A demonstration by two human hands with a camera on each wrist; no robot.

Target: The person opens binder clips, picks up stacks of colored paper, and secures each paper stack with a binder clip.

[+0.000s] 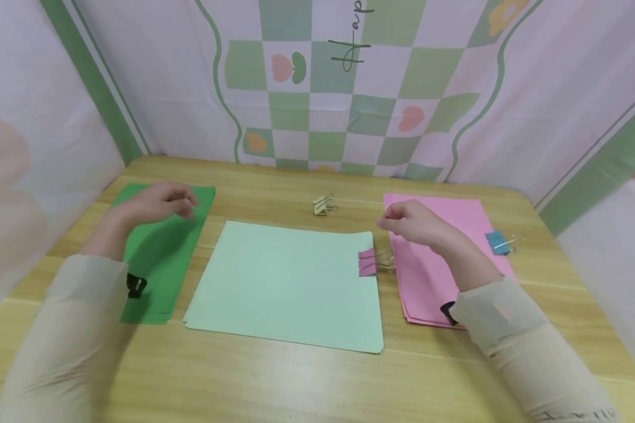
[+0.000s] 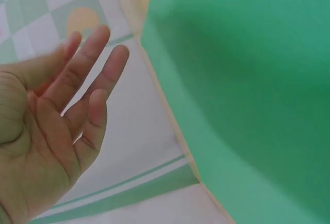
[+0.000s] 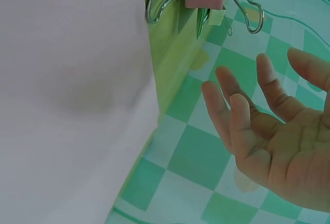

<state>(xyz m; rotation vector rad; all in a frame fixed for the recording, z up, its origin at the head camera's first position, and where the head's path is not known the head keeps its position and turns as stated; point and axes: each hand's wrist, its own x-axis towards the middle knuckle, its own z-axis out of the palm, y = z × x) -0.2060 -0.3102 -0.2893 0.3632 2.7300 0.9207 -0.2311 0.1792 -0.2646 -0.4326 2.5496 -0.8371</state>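
Note:
My left hand [image 1: 159,202] hovers over a stack of green paper [image 1: 182,258] at the left; in the left wrist view its fingers [image 2: 82,74] are loosely bent and hold nothing. Above the inner edge of a pink paper stack [image 1: 428,276], my right hand [image 1: 415,222] hangs with relaxed fingers and nothing in them. A pale mint paper stack [image 1: 286,282] lies between the two, with a pink binder clip [image 1: 367,262] gripping its right edge. On the pink stack's right edge sits a blue binder clip [image 1: 497,242].
A pale yellow binder clip [image 1: 320,205] stands on the wooden table [image 1: 275,382] behind the mint paper. Patterned cloth [image 1: 328,111] hangs at the table's back and sides. Dark wrist straps [image 1: 136,286] show at both sleeves.

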